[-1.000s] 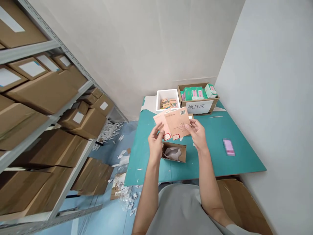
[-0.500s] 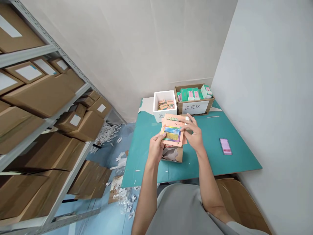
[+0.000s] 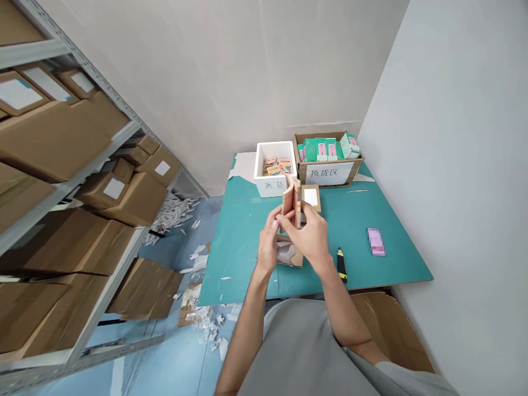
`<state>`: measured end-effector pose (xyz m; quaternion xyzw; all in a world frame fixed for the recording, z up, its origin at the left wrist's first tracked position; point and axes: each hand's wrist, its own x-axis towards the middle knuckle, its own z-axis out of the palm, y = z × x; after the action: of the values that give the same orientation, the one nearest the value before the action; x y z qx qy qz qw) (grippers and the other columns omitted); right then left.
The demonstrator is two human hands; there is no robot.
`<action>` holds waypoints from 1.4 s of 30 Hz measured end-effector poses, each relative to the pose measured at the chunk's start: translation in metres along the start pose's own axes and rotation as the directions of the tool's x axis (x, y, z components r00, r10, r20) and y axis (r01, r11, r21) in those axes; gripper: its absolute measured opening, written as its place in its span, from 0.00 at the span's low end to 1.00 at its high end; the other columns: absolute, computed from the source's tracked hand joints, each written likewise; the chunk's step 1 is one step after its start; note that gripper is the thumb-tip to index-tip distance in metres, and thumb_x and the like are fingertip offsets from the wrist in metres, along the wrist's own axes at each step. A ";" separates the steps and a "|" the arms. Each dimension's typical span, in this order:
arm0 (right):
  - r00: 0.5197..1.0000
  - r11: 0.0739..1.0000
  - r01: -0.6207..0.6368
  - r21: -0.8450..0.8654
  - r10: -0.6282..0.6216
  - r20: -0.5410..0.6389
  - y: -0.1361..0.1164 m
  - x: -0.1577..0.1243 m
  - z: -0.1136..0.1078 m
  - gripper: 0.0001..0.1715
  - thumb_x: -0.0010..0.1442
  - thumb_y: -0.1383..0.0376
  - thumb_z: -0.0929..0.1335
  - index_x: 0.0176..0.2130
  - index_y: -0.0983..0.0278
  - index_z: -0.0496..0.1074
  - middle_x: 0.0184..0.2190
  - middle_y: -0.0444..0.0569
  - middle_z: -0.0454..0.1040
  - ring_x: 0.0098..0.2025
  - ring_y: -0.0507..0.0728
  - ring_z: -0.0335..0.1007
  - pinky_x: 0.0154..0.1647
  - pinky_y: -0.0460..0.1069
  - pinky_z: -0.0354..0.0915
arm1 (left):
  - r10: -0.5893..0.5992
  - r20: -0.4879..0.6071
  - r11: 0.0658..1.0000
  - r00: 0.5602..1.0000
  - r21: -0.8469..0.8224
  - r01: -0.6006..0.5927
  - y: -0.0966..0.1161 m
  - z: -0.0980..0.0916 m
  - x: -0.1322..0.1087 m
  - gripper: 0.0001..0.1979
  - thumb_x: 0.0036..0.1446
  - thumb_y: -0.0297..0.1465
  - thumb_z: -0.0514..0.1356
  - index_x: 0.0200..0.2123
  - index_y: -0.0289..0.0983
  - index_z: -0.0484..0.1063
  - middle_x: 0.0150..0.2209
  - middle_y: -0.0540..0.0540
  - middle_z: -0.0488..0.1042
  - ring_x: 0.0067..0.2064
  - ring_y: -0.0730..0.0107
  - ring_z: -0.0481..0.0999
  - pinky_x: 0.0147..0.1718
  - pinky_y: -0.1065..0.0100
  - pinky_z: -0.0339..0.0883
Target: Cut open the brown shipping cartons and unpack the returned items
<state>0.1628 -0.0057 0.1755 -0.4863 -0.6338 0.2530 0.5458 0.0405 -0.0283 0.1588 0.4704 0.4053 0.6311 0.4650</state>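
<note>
Peach-orange booklets [image 3: 291, 199] stand on edge between my hands above the table, fanned apart at the top so that their thin sides face me. My left hand [image 3: 269, 245] grips them from the left and below. On the other side my right hand [image 3: 312, 234] is closed round them, with its thumb across the lower edge. Directly beneath is a small open cardboard box [image 3: 296, 260] with grey lining, partly covered by my hands. A brown box with a white label [image 3: 317, 209] lies just behind my right hand. To the right of my right wrist is a yellow-and-black utility knife [image 3: 341, 265].
On the green tabletop [image 3: 235, 236], a white foam box [image 3: 264, 190] of similar booklets stands beside a cardboard box [image 3: 302, 176] of green packages. A blurred pink item [image 3: 376, 242] lies at right. Shelves of cartons [image 3: 82, 242] line the left; paper scraps [image 3: 212, 322] litter the floor.
The booklets have turned from showing their front cover to standing on edge, parted at the top. My right hand has come down and inward. The utility knife and labelled box now show.
</note>
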 end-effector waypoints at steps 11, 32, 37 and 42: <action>0.991 0.925 -0.124 0.360 0.133 0.000 0.015 0.022 -0.037 0.27 0.73 0.39 0.72 0.46 0.59 0.83 0.40 0.48 0.84 0.40 0.59 0.79 0.40 0.50 0.75 | -0.100 -0.088 0.994 0.991 -0.056 0.095 0.003 0.004 0.014 0.35 0.68 0.65 0.61 0.52 0.42 0.90 0.63 0.39 0.84 0.71 0.42 0.77 0.69 0.48 0.74; 0.992 0.976 -0.050 0.211 0.073 -0.104 0.026 0.029 -0.007 0.26 0.70 0.40 0.75 0.53 0.56 0.86 0.49 0.51 0.88 0.54 0.65 0.85 0.60 0.59 0.83 | 0.044 -0.084 0.986 0.995 0.162 -0.030 -0.007 0.021 0.022 0.27 0.65 0.54 0.73 0.58 0.43 0.88 0.69 0.38 0.77 0.73 0.44 0.74 0.68 0.55 0.74; 0.981 0.902 -0.138 0.408 0.180 -0.066 0.032 0.033 -0.026 0.27 0.74 0.40 0.72 0.50 0.59 0.86 0.43 0.49 0.87 0.45 0.62 0.86 0.47 0.54 0.85 | -0.051 -0.187 0.994 0.981 0.087 0.068 -0.010 0.008 0.032 0.30 0.65 0.59 0.70 0.54 0.42 0.88 0.68 0.38 0.79 0.74 0.42 0.73 0.66 0.55 0.76; 0.974 0.854 -0.170 0.491 0.221 -0.046 0.044 0.041 -0.021 0.30 0.70 0.40 0.75 0.53 0.60 0.86 0.49 0.53 0.88 0.51 0.65 0.86 0.52 0.56 0.85 | -0.157 -0.128 0.983 0.979 -0.116 0.143 -0.007 0.015 0.032 0.30 0.61 0.58 0.74 0.52 0.41 0.89 0.58 0.39 0.86 0.67 0.42 0.81 0.65 0.49 0.78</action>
<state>0.2006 0.0441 0.1626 -0.4084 -0.4695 0.4328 0.6524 0.0525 0.0057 0.1629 0.3687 0.4365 0.6456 0.5068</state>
